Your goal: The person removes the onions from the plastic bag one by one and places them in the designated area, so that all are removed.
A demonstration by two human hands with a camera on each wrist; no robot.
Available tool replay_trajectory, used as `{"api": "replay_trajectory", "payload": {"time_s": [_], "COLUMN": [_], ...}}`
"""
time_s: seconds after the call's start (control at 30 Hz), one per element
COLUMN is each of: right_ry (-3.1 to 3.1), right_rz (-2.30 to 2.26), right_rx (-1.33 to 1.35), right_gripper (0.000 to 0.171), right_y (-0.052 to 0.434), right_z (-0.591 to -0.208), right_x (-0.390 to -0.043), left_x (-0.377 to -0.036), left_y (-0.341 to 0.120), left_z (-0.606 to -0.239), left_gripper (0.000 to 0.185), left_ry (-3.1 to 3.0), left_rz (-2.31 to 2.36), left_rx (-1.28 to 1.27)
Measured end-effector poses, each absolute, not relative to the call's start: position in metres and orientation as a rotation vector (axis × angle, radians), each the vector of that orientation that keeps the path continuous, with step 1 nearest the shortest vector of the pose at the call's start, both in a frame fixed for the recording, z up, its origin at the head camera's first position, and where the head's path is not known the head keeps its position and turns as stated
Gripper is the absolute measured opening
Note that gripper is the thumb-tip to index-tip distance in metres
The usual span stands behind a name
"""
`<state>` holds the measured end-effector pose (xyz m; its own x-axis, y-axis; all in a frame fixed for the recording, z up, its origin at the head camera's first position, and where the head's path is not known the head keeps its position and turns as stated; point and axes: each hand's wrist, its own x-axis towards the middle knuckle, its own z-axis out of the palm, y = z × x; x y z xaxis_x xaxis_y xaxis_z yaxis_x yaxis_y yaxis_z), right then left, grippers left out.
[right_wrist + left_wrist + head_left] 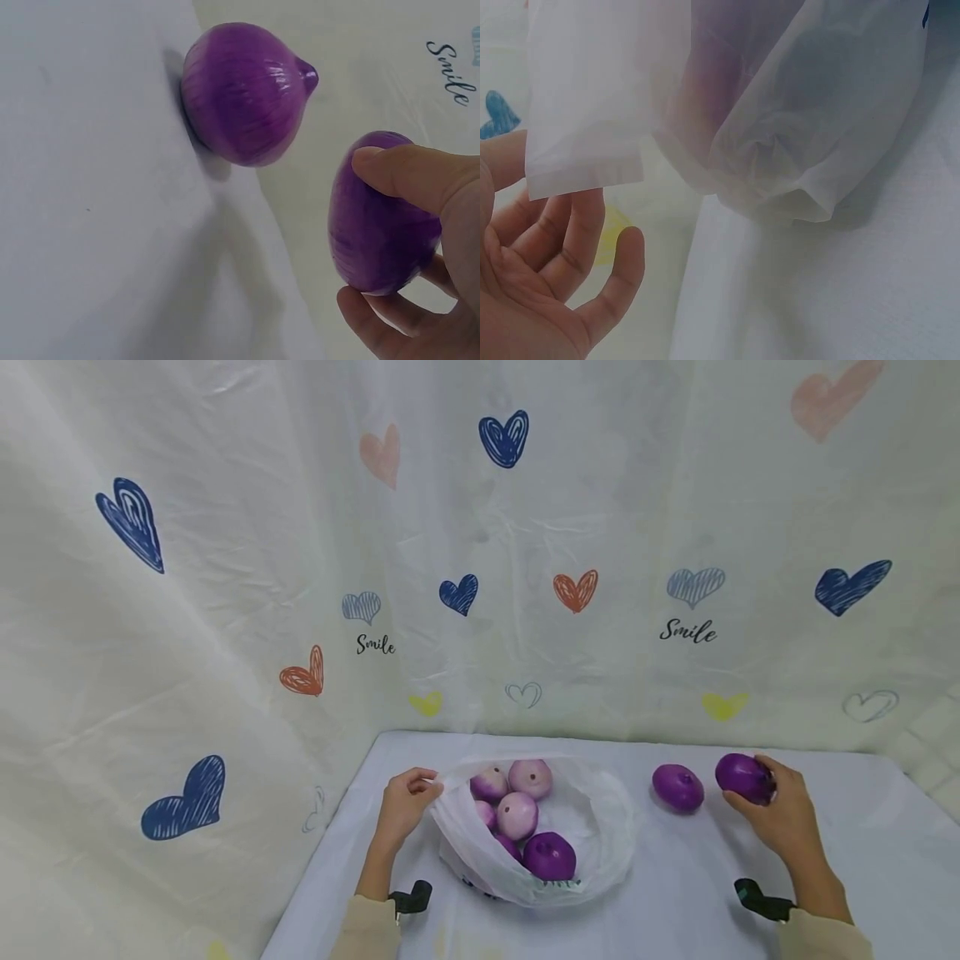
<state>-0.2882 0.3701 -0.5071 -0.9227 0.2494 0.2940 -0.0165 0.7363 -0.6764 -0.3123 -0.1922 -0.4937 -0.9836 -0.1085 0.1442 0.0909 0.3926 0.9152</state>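
Note:
A white plastic bag (pixel 592 827) lies open on the table and holds several purple onions (pixel 550 855), some dark, some pale. My left hand (pixel 408 802) pinches the bag's left rim (pixel 585 157) and holds it up. My right hand (pixel 780 814) grips a dark purple onion (pixel 742 777) at the right of the table; the right wrist view shows the thumb and fingers curled round that onion (pixel 379 225). Another purple onion (pixel 677 787) sits loose on the cloth between the bag and my right hand, and appears as the far onion (pixel 244 94) in the right wrist view.
A white cloth covers the table (pixel 675 902). A pale curtain with printed hearts and the word "Smile" (pixel 687 631) hangs close behind and to the left of the table. The table's left edge (pixel 315 860) runs near my left forearm.

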Motion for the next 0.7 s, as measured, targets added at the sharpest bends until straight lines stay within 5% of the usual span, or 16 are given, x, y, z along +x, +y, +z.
{"api": "replay_trajectory", "payload": {"time_s": [0.7], "right_ry": [-2.774], "right_rz": [0.979], "right_rx": [-0.247], "right_gripper": [0.091], "right_y": [0.378], "right_z": [-0.534], "right_x": [-0.296], "left_x": [-0.313], "left_y": [-0.191], "left_z": [-0.495], "left_gripper": [0.018], "left_ry": [-2.46], "left_rz": [-1.649], "left_rx": [0.027]}}
